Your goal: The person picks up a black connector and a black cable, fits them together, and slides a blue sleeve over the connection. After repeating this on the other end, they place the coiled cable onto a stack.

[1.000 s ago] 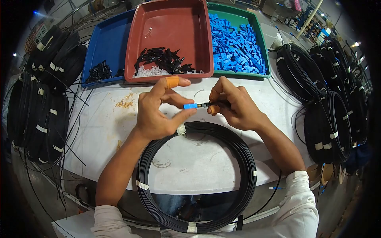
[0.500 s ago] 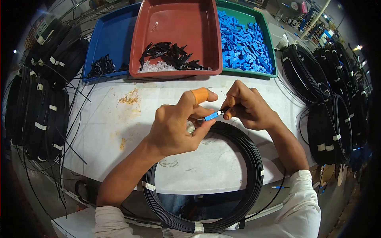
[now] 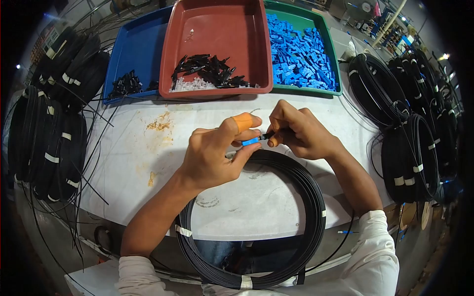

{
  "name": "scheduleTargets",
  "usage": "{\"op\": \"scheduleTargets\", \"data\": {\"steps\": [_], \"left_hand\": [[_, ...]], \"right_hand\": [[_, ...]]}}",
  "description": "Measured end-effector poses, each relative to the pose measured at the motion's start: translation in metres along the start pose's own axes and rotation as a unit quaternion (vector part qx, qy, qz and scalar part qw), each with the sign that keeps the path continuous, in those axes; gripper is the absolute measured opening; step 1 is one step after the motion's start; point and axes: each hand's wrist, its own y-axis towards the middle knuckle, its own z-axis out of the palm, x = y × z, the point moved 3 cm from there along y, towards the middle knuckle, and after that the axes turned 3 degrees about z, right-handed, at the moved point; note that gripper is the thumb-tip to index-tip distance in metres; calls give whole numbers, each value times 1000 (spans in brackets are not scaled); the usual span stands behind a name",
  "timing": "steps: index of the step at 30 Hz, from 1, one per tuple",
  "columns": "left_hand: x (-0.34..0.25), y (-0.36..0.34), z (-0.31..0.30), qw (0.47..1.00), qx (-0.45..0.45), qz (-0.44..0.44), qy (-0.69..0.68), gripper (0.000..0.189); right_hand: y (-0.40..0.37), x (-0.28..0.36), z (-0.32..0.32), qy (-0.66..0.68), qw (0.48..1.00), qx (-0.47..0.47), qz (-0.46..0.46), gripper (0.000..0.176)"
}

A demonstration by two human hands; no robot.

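Between the fingertips of my left hand (image 3: 217, 148) is a small blue fiber-optic connector (image 3: 250, 141), lying nearly level above the table. Orange tape wraps that hand's index finger. My right hand (image 3: 303, 130) pinches the black boot (image 3: 266, 135) at the connector's right end; orange covering shows on its fingertips too. Below both hands, a coil of black cable (image 3: 316, 197) bound with white tape hangs over the table's front edge. Whether the boot is fully against the blue housing is hidden by the fingers.
At the back stand a blue tray (image 3: 143, 47) with black parts, a red tray (image 3: 217, 29) with black boots and white pieces, and a green tray (image 3: 335, 74) of blue housings. Cable coils flank the white table (image 3: 123, 182) at left (image 3: 47, 143) and right (image 3: 410, 158).
Both hands have shifted slightly left with the connector. It has turned closer to level, and the left fingers now cover more of it.
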Motion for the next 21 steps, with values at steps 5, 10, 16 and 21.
{"op": "scheduleTargets", "data": {"steps": [5,10,16,21], "left_hand": [[10,0,-12,992,-55,-107,-36,55],[32,-8,-7,960,-94,-199,-174,56],[26,-9,1,967,-78,-128,-207,57],[28,-9,0,969,-87,-123,-195,55]], "right_hand": [[-8,-18,-18,47,996,-73,29,30],[-10,-16,-19,30,997,-71,24,27],[-7,-2,-11,20,999,-42,13,37],[-6,-6,-6,29,998,-56,0,35]]}}
